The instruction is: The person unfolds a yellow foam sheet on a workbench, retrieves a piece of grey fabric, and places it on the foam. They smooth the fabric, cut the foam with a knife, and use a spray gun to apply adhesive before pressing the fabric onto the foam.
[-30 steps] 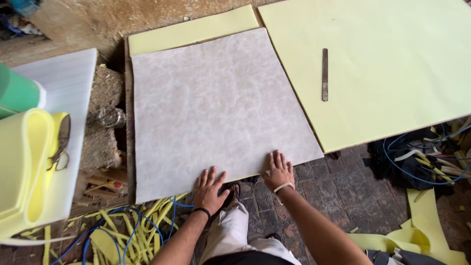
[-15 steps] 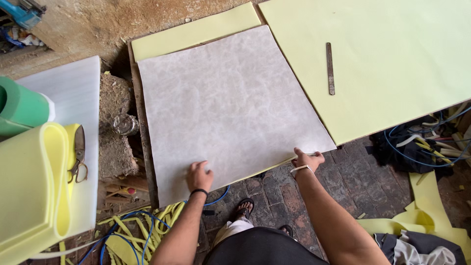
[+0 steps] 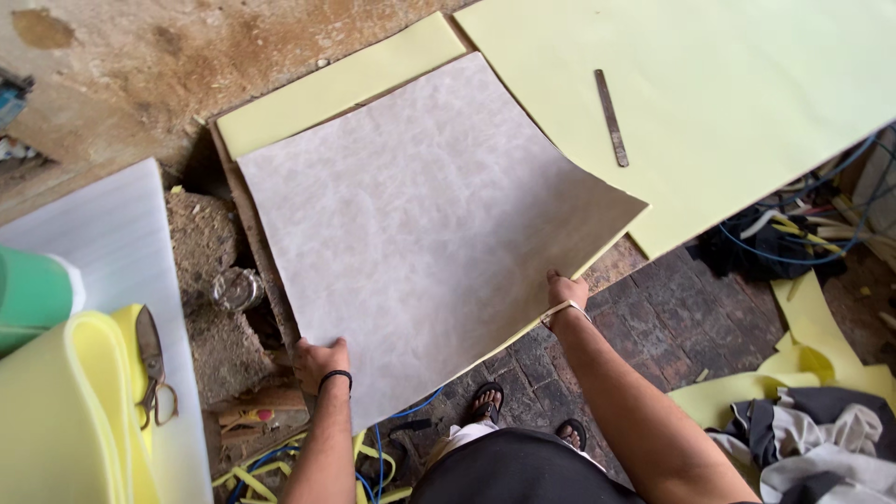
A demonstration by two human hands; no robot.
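Head view: the left hand (image 3: 317,362) has its grip clamped on the near-left edge of the grey mottled sheet (image 3: 420,224). The right hand (image 3: 566,291) is clamped on its near-right edge. The sheet lies over a yellow foam sheet (image 3: 728,103), with a metal ruler (image 3: 611,118) beyond.

Left hand (image 3: 319,362) and right hand (image 3: 566,291) now spread wider, grey sheet (image 3: 420,224) near edge seemingly lifted
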